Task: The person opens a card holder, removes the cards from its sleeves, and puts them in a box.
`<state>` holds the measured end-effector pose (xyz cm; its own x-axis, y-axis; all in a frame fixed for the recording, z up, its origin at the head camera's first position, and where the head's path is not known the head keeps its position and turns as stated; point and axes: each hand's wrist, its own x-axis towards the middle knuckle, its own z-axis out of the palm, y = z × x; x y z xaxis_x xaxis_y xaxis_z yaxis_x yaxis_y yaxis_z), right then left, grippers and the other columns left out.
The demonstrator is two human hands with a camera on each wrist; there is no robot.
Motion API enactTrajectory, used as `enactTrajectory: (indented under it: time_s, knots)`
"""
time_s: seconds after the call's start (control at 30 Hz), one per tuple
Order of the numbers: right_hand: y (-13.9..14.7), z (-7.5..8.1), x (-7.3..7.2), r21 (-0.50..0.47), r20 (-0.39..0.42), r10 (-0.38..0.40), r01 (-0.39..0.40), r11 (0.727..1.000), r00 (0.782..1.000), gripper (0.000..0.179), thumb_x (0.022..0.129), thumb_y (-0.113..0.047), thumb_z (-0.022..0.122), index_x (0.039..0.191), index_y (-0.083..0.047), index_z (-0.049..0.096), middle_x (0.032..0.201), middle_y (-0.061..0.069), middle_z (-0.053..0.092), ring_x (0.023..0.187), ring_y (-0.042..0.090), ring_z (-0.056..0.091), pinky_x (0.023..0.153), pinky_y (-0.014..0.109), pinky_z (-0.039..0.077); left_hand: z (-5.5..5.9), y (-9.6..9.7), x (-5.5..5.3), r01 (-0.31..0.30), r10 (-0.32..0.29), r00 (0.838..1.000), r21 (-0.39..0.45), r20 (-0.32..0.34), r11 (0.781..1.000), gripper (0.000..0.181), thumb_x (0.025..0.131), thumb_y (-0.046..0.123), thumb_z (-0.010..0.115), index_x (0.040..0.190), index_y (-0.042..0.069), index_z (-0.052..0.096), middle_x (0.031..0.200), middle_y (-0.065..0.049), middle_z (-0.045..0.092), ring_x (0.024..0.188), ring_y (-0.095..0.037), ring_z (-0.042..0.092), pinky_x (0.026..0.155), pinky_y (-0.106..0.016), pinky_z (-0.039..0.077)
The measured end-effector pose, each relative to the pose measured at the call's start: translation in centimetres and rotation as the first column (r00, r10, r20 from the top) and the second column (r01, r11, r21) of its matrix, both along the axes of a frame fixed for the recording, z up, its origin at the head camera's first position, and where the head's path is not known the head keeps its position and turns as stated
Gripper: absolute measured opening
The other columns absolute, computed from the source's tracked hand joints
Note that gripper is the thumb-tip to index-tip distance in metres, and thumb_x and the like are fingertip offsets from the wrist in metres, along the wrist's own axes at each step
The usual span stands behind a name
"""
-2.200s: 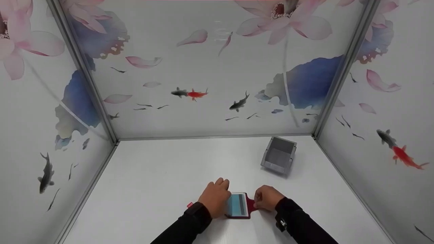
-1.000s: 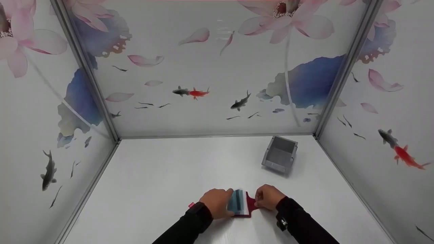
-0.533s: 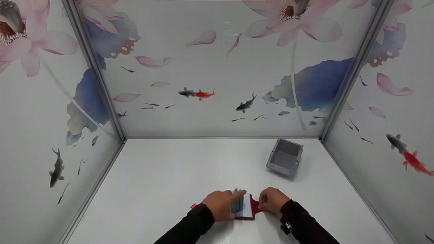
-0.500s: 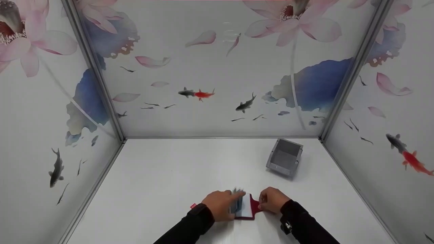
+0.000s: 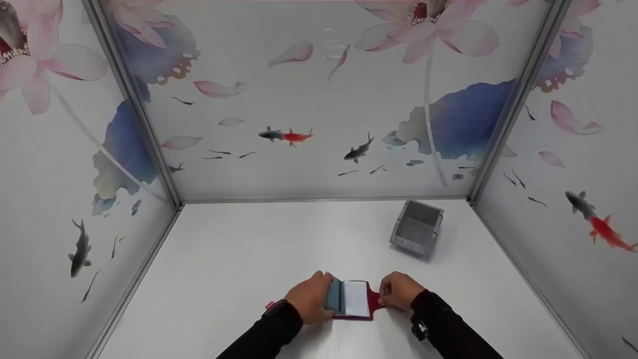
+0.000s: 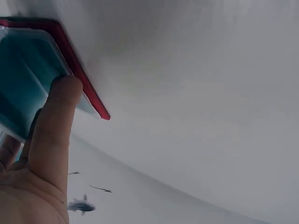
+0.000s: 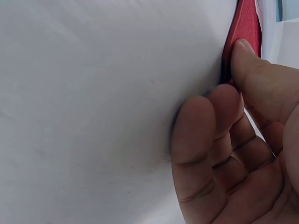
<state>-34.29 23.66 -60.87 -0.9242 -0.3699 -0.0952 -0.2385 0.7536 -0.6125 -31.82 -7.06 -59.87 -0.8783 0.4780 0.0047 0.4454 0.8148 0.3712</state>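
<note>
A small dark-red card holder (image 5: 371, 315) lies opened out on the white table, in front of the person. Its right side shows a white page (image 5: 356, 298); teal plastic sleeves (image 5: 335, 296) stand raised at its left. My left hand (image 5: 310, 297) holds these sleeves, its thumb (image 6: 65, 93) on their clear edge and other fingers behind. The right hand (image 5: 400, 291) pinches the red tab (image 5: 375, 300) at the holder's right end. In the right wrist view the thumb presses the red tab (image 7: 247, 25), with the other fingers curled beneath it.
A grey plastic bin (image 5: 416, 228) stands further back on the right of the table (image 5: 239, 249). Printed panels with flowers and fish wall in the table at the back and both sides, joined by metal posts (image 5: 132, 99).
The sleeves have been turned over leftward by my left hand, fanning out on the way. A white page now shows where a teal one was. The right hand keeps its pinch on the tab.
</note>
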Motion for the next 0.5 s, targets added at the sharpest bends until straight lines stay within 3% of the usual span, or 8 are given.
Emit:
enactTrajectory:
  time_s: [0.13, 0.23, 0.37, 0.5]
  knots:
    - [-0.1, 0.1, 0.0, 0.002, 0.013, -0.011, 0.011, 1.0, 1.0, 0.02, 0.091, -0.002, 0.091, 0.081, -0.007, 0.074, 0.074, -0.004, 0.063, 0.075, 0.015, 0.056, 0.068, 0.029, 0.044, -0.2, -0.4, 0.2, -0.046, 0.046, 0.999, -0.033, -0.001, 0.998, 0.076, 0.087, 0.035, 0.098, 0.151, 0.013, 0.063, 0.124, -0.001, 0.062, 0.103, -0.011, 0.06, 0.091, -0.032, 0.06]
    - [-0.2, 0.1, 0.0, 0.007, 0.014, -0.014, 0.014, 1.0, 1.0, 0.02, 0.091, -0.002, 0.091, 0.081, -0.007, 0.074, 0.073, -0.005, 0.062, 0.074, 0.014, 0.056, 0.068, 0.029, 0.044, -0.5, -0.5, 0.1, -0.064, 0.061, 0.997, -0.067, -0.051, 0.996, 0.072, 0.085, 0.039, 0.098, 0.145, 0.014, 0.069, 0.126, -0.003, 0.06, 0.103, -0.015, 0.054, 0.084, -0.032, 0.057]
    - [-0.2, 0.2, 0.1, 0.007, 0.014, -0.014, 0.014, 1.0, 1.0, 0.02, 0.091, -0.001, 0.091, 0.081, -0.006, 0.074, 0.074, -0.004, 0.063, 0.073, 0.014, 0.056, 0.065, 0.028, 0.044, -1.1, -0.8, 0.0, -0.042, 0.029, 0.991, -0.1, -0.133, 0.994, 0.059, 0.085, 0.042, 0.098, 0.131, 0.013, 0.076, 0.13, -0.004, 0.064, 0.103, -0.015, 0.054, 0.079, -0.03, 0.056]
    - [-0.1, 0.3, 0.1, 0.001, 0.014, 0.002, -0.002, 1.0, 1.0, 0.019, 0.092, -0.001, 0.09, 0.082, -0.006, 0.075, 0.076, -0.003, 0.066, 0.073, 0.013, 0.057, 0.064, 0.028, 0.045, -1.4, -0.9, 0.0, 0.003, -0.026, 0.986, -0.141, -0.164, 0.99, 0.054, 0.089, 0.043, 0.095, 0.129, 0.013, 0.077, 0.128, 0.001, 0.072, 0.102, -0.012, 0.059, 0.083, -0.03, 0.058]
